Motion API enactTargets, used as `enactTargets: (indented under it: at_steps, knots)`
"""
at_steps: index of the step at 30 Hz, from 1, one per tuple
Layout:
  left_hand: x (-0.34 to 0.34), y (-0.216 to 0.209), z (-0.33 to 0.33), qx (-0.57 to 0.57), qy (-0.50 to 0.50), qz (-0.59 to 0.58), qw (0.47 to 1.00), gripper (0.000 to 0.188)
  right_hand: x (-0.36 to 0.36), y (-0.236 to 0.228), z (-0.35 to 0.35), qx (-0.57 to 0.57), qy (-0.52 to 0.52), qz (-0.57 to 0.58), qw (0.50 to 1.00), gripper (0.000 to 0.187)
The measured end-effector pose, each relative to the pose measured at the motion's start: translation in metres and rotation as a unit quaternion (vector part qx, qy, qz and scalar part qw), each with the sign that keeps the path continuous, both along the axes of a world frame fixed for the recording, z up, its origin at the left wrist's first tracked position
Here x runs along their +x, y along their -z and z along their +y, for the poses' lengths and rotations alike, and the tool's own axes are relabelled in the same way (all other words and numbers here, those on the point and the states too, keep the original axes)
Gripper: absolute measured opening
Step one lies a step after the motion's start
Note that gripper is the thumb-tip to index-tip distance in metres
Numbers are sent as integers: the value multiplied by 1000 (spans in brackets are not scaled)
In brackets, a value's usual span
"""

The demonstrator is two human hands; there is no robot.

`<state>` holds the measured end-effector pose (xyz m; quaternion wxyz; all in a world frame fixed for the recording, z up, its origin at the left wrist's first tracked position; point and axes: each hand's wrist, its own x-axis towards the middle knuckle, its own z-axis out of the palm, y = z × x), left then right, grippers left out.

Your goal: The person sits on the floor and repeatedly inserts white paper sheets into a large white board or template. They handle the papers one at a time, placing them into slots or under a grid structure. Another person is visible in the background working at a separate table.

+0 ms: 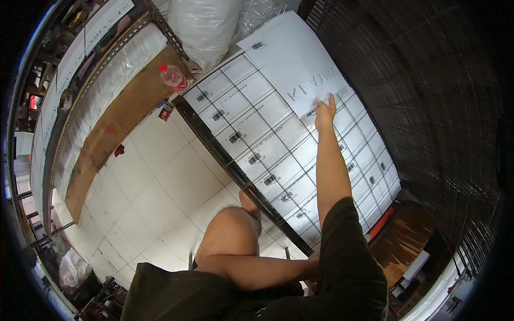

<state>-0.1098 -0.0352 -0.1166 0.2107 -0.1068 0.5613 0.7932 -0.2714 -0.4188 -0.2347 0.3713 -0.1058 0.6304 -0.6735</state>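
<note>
My right arm reaches out over a slanted table surface, and my right hand (325,111) is at the near edge of a large white sheet (292,53). Its thumb and fingers appear closed on that edge. Large dark lettering and a small barcode mark the sheet, which overlaps the far end of rows of white rectangular pieces with barcodes (273,132). Dark gaps separate these pieces into a grid. Across my lap lies my left forearm, with my left hand (312,263) partly covered by my right sleeve; its fingers are hidden.
A plastic bottle with a red cap (174,78) stands beyond the table's far left corner. Behind it is a large white plastic-wrapped bundle (203,32). Dark mesh (412,85) borders the right side. A shelf with a brown board (115,125) curves along the left, above tiled floor (160,182).
</note>
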Motion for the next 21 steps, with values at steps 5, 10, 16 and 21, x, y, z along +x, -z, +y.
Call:
enactTargets:
  at_steps: [5,10,16,21]
  knots:
    - [7,20,16,99,-75,-56,991,41,-39,50,4,61,-13,65,996,79]
    - [17,38,38,149,-121,-92,977,38,-39,46,4,78,-24,120,989,75]
    - [28,-15,-31,-187,86,41,978,35,-40,34,2,102,-48,159,981,73]
    - [32,-34,-49,-258,155,92,949,35,-54,45,6,105,-34,218,970,73]
